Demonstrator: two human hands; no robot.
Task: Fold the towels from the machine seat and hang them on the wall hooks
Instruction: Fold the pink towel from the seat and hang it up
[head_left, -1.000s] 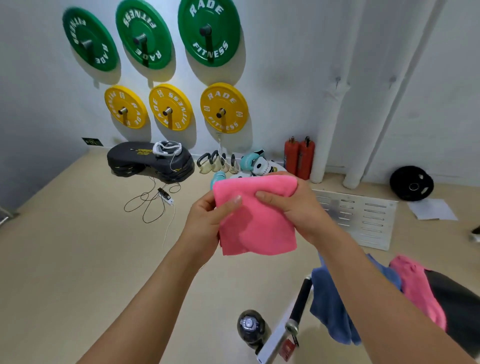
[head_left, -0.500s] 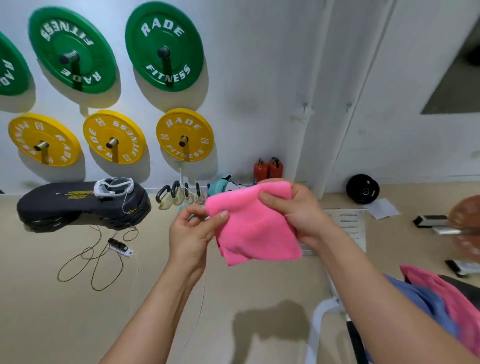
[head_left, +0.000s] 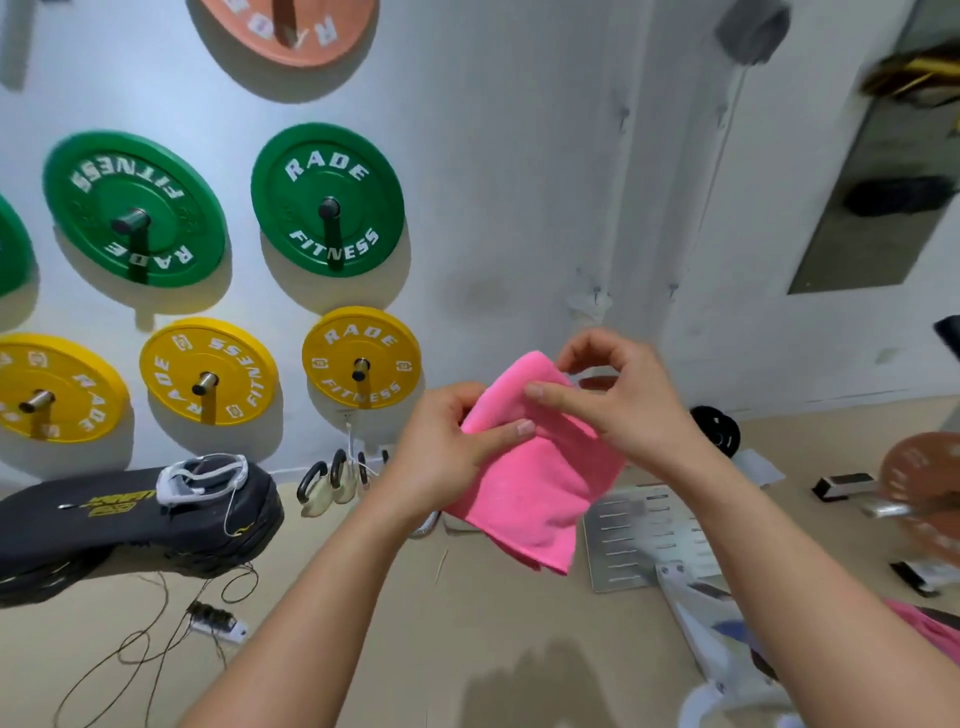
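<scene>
Both hands up in front of the wall, and the folded pink towel (head_left: 530, 467) hangs in the air between them, clear of the floor (head_left: 363, 623). The left hand (head_left: 441, 452) pinches its left edge, thumb across the front, while the right hand (head_left: 618, 400) holds the top corner, thumb laid on the cloth and fingers curled behind. Green plates (head_left: 327, 200) and yellow plates (head_left: 361, 358) sit on wall pegs to the left, and more pink cloth (head_left: 930, 626) peeks in at the right edge
</scene>
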